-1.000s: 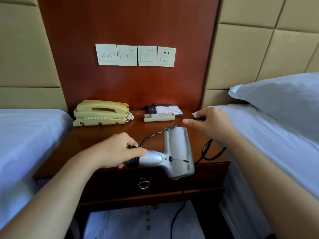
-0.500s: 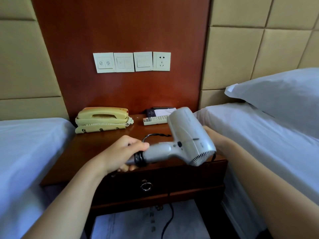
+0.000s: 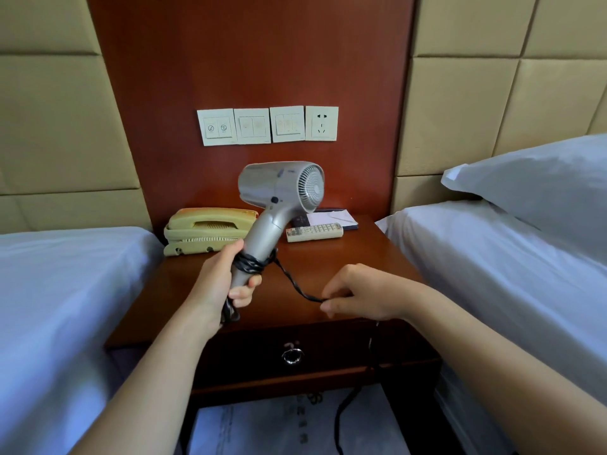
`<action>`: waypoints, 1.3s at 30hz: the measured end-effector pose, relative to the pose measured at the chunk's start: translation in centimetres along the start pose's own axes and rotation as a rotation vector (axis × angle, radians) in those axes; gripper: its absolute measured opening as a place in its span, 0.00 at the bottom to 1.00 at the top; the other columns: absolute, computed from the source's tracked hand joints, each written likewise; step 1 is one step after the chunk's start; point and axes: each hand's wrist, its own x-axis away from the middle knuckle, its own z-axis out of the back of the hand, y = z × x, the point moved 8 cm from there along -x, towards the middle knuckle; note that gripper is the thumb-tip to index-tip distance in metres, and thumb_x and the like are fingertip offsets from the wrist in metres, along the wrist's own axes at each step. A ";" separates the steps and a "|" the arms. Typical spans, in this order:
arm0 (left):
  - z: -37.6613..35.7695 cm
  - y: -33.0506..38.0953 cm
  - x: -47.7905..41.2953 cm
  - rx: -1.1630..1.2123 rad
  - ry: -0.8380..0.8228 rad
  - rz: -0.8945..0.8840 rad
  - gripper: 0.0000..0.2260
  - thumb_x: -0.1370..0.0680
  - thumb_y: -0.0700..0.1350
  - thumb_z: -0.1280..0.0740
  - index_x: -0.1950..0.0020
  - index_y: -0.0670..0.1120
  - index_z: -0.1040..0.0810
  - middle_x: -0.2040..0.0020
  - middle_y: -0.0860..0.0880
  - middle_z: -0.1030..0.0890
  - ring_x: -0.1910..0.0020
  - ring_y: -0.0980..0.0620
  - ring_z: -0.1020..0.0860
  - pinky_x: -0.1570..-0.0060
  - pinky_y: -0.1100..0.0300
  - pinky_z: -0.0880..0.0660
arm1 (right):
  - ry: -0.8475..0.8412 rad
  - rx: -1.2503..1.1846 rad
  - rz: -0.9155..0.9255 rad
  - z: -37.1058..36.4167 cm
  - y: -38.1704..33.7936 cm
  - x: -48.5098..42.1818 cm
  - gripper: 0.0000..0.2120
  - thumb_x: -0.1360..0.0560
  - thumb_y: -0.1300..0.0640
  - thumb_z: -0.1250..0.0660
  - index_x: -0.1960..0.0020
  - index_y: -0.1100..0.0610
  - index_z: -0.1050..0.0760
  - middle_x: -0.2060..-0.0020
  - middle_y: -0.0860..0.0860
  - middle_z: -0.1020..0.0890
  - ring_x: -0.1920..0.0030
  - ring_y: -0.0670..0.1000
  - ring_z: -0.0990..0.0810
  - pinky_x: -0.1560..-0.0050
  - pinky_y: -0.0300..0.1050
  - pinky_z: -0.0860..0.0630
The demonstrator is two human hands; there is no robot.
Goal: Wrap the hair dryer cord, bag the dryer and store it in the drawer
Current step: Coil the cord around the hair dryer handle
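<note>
A silver hair dryer [image 3: 279, 192] is held upright above the wooden nightstand [image 3: 368, 257], its rear grille facing me. My left hand [image 3: 220, 284] grips its handle, where several turns of the black twisted cord [image 3: 295, 284] are wound. My right hand [image 3: 358, 295] pinches the cord to the right of the handle, above the nightstand's front edge. The rest of the cord hangs past the front of the nightstand toward the floor. The drawer [image 3: 328, 353] below, with a ring pull [image 3: 291, 356], is closed. No bag is identifiable.
A yellow telephone [image 3: 207, 229], a white remote [image 3: 314, 232] and a notepad [image 3: 333, 218] sit at the back of the nightstand. Wall switches and a socket [image 3: 322, 123] are above. White beds flank both sides, with a pillow [image 3: 538, 192] on the right one.
The dryer swung from lying sideways to upright with its head raised. My right hand moved from behind the dryer to the front right, carrying the cord around the handle.
</note>
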 end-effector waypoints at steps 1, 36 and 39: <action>0.3 0.1 -0.1 0.018 0.030 -0.002 0.15 0.19 0.50 0.45 0.48 0.38 0.28 0.75 0.44 0.30 0.86 0.56 0.41 0.85 0.69 0.43 | 0.001 0.032 -0.004 0.1 -0.7 0.1 0.15 0.25 0.52 0.35 0.70 0.45 0.28 0.71 0.40 0.24 0.67 0.42 0.28 0.62 0.40 0.31; -4.5 3.5 3.1 -1.460 0.178 -0.530 0.16 0.25 0.64 0.41 0.46 0.55 0.29 0.57 0.48 0.19 0.57 0.44 0.21 0.63 0.53 0.25 | 0.368 -0.107 0.107 4.9 -5.2 -1.2 0.02 0.26 0.55 0.32 0.57 0.53 0.24 0.62 0.54 0.18 0.62 0.53 0.21 0.59 0.53 0.23; -3.8 3.4 2.7 -1.497 0.182 -0.505 0.18 0.25 0.67 0.45 0.47 0.55 0.29 0.58 0.49 0.20 0.59 0.45 0.21 0.63 0.53 0.25 | 0.300 0.015 0.078 4.8 -4.7 -1.3 0.03 0.26 0.55 0.33 0.53 0.54 0.25 0.62 0.50 0.20 0.65 0.48 0.24 0.62 0.46 0.26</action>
